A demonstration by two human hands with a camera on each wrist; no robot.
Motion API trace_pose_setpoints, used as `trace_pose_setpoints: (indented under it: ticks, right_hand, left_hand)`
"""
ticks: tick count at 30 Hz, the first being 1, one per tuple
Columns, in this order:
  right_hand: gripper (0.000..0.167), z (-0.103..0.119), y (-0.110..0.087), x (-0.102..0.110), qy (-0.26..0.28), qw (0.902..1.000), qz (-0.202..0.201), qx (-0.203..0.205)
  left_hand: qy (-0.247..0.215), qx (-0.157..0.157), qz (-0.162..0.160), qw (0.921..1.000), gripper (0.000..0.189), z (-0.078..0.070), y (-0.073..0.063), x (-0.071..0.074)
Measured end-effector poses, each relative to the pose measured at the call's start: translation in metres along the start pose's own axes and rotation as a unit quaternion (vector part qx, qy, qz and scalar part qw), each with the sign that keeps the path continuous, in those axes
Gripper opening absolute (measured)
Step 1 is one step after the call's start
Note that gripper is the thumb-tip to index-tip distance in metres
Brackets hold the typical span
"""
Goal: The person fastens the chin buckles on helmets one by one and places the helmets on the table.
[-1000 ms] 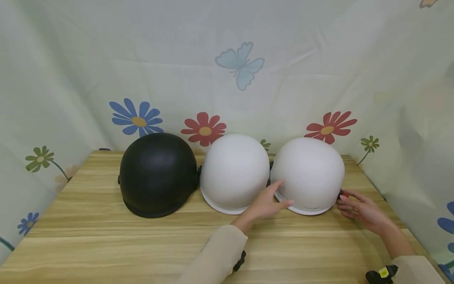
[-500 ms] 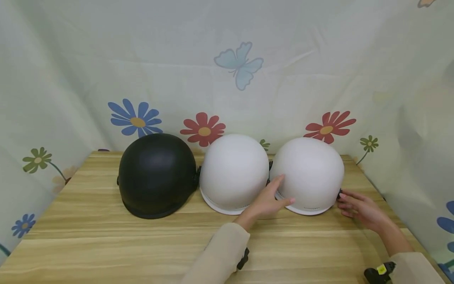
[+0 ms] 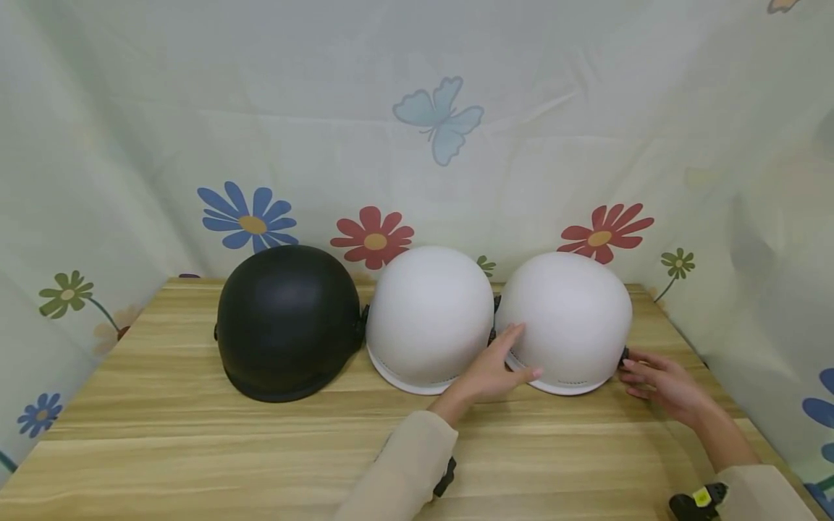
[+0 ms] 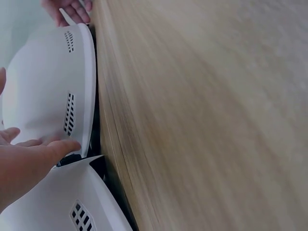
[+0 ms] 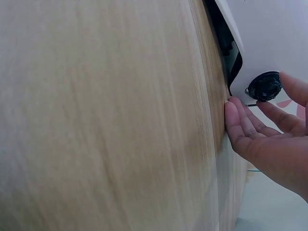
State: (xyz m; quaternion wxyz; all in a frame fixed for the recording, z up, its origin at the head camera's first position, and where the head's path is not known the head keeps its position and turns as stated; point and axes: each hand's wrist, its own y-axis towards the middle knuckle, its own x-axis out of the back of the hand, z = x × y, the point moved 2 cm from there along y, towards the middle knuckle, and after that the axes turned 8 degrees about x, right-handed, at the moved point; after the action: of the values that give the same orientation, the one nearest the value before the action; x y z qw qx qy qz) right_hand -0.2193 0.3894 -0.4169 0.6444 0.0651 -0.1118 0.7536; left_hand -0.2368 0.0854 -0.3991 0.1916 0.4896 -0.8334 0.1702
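White helmet (image 3: 567, 318), on table (image 3: 260, 456), right of second helmet (image 3: 430, 318); left hand (image 3: 491, 373) beside it, fingers spread; right hand (image 3: 667, 387) at the former's black knob (image 5: 265, 86), pinching or not I cannot tell.

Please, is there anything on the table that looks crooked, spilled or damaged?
Nothing stands out. The black helmet, middle helmet and right helmet sit dome up in one row on the table, and I see no spill, crack or dent. Their far sides are hidden, so I cannot judge those.
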Motion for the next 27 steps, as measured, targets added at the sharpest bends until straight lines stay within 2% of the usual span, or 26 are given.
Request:
trace_pose_setpoints:
  ticks: [7,15,18,22,27]
  right_hand:
    - [0.064,0.001,-0.002,-0.001,0.004,1.0000,0.002,0.006]
    - [0.060,0.002,-0.006,0.001,0.050,0.9984,0.006,0.025]
    - [0.058,0.003,-0.007,0.001,0.051,0.9982,0.010,0.030]
    - [0.057,0.004,-0.009,0.000,0.065,0.9977,0.013,0.018]
    - [0.071,0.007,-0.013,-0.005,0.090,0.9954,0.028,-0.018]
  left_hand:
    - [0.015,-0.003,0.006,0.9999,0.076,-0.003,-0.002,0.000]
    - [0.039,-0.020,0.012,0.9990,0.076,-0.005,-0.004,-0.001]
    - [0.039,-0.024,0.015,0.9989,0.077,-0.003,-0.004,0.000]
    - [0.033,-0.027,0.014,0.9990,0.076,-0.001,-0.004,0.002]
    - [0.029,-0.024,0.014,0.9992,0.077,0.002,-0.003,0.004]
